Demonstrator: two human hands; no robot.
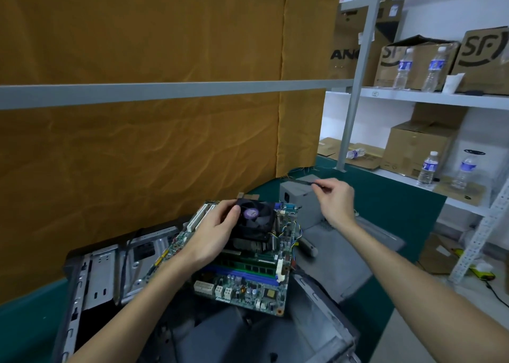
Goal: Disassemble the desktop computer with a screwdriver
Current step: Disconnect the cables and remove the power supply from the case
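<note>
Left hand (213, 236) is reaching in from lower left, forearm angled up, fingers curled over the black cooler fan (254, 220) with the thumb lying along its near-left edge; it is gripping the fan and holding the motherboard (242, 277) tilted above the open computer case (115, 266). Fan is sitting on a heatsink at the board's far half; a purple round sticker is on the fan hub, text too small to read. Green RAM sticks and blue slots are running across the board's middle; white "Lenovo" lettering is showing at the near edge, upside down.

Right hand (334, 197) is extending further out, wrist bent, fingers curled and pinching a thin dark screwdriver (307, 181) that is pointing left over the grey power supply box (298, 197). Tip is too blurred to tell whether it is touching.

Case is lying on the green counter (385, 205), with a grey side panel (344, 252) under the right forearm. Orange cloth (137, 142) is hanging behind. Shelves (440, 99) at right are carrying cardboard boxes (418, 59) printed "SF", one reading "ANC" partly hidden, plus water bottles (436, 69) with blue labels.
</note>
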